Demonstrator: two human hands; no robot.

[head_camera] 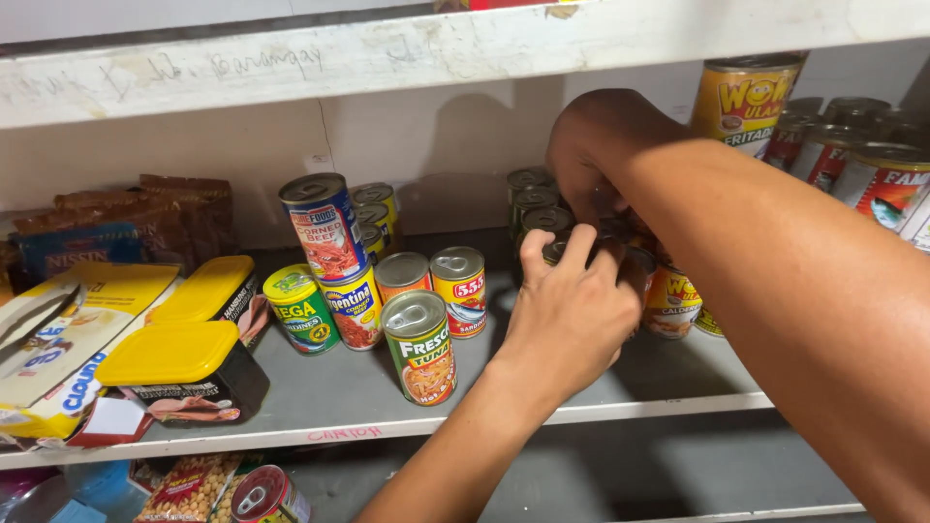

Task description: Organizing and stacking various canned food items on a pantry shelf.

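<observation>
My left hand [567,320] comes up from below and closes its fingers round the top of a dark-lidded can [554,252] in a cluster of cans [670,300] with orange and yellow labels on the grey shelf [668,378]. My right hand [589,155] reaches in from the right, above and behind the left one, with its fingers curled down onto the same cluster. Its fingertips are hidden behind my left hand and the cans. A stack of dark cans [531,199] stands just left of both hands, against the back wall.
Left of my hands stand several cans: a green-and-yellow one [420,349] in front, a red-and-yellow one [460,289], a tall blue-and-red stack [325,228]. Yellow-lidded black tubs [184,373] and boxes fill the far left. More cans [852,155] stand at the right. A white shelf board [387,53] runs overhead.
</observation>
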